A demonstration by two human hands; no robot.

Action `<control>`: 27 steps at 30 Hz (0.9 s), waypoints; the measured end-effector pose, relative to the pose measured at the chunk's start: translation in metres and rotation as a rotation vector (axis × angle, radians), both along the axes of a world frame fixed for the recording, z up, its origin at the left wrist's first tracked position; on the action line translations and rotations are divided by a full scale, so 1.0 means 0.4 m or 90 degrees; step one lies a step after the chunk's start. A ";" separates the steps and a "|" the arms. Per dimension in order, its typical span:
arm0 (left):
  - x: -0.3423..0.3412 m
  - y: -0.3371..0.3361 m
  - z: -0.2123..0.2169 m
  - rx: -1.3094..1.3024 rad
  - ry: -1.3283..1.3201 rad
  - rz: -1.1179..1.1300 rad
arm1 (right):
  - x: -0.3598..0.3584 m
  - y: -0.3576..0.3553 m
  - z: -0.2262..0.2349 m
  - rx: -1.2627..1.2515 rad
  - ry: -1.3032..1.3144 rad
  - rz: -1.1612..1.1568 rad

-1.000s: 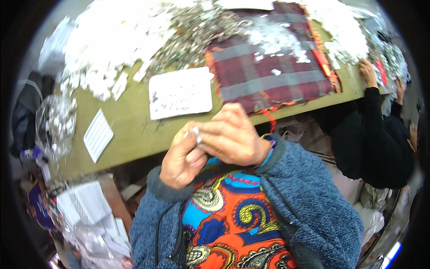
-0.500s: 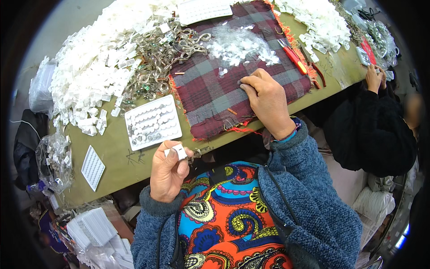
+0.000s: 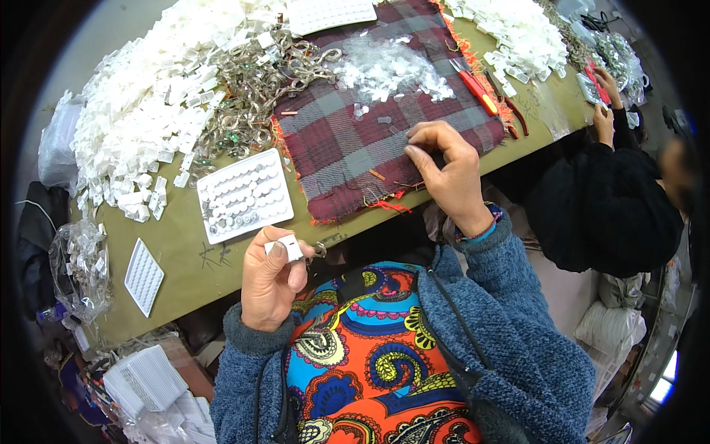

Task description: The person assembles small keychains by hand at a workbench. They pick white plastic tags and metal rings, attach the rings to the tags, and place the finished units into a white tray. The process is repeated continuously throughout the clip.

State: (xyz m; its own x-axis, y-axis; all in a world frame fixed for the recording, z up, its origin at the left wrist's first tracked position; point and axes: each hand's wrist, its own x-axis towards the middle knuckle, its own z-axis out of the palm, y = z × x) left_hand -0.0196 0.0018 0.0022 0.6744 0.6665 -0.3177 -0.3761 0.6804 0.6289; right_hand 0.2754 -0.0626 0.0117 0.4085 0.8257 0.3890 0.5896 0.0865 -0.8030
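Note:
Between thumb and fingers, my left hand (image 3: 271,285) grips a small white plastic case (image 3: 285,249) with a dark slot in it, in front of my body. A short looped lead (image 3: 318,250) shows beside its fingertips. My right hand (image 3: 451,172) is over the plaid cloth (image 3: 340,163), thumb and forefinger closed toward each other; anything between the tips is too small to make out. Beyond it on the cloth lies a heap of small clear plastic pieces (image 3: 392,68). A white tray (image 3: 214,231) with rows of round silvery and white pieces stands beyond my left hand.
White plastic cases (image 3: 140,111) are heaped at far left, beside tangled leads (image 3: 255,96). Red-handled pliers (image 3: 477,90) lie at the cloth's right edge. Another white tray (image 3: 144,277) rests at the left table edge. A co-worker's hand (image 3: 603,124) holds something at far right.
My right hand has drawn slightly back from the clear pieces, its fingers a little lifted. My left hand still holds the white case. The whole view has shifted slightly.

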 end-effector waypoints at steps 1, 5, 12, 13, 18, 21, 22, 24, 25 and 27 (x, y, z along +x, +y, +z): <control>-0.002 -0.001 -0.001 0.003 0.005 0.003 | 0.003 0.009 0.001 -0.019 0.013 -0.021; -0.006 -0.003 -0.004 0.006 -0.007 0.001 | 0.015 0.037 0.003 -0.063 -0.008 -0.068; 0.005 -0.008 0.001 0.015 0.005 -0.001 | -0.011 0.074 0.001 -0.150 -0.213 -0.062; 0.004 -0.011 0.002 0.011 0.011 0.002 | -0.020 0.077 0.010 -0.157 -0.233 -0.063; -0.015 -0.012 0.006 -0.011 -0.094 -0.013 | -0.138 0.049 0.071 -0.077 -0.015 0.132; -0.036 -0.012 0.009 -0.020 -0.123 0.008 | -0.251 0.043 0.083 0.002 -0.014 0.334; -0.043 -0.012 0.011 -0.012 -0.138 0.017 | -0.282 0.045 0.085 0.029 0.002 0.376; -0.064 -0.010 0.015 0.008 -0.117 0.046 | -0.318 0.051 0.091 0.053 -0.016 0.403; -0.075 -0.011 0.018 0.021 -0.114 0.058 | -0.333 0.056 0.093 0.057 -0.026 0.413; -0.096 -0.013 0.023 0.023 -0.098 0.061 | -0.351 0.068 0.099 0.102 -0.053 0.443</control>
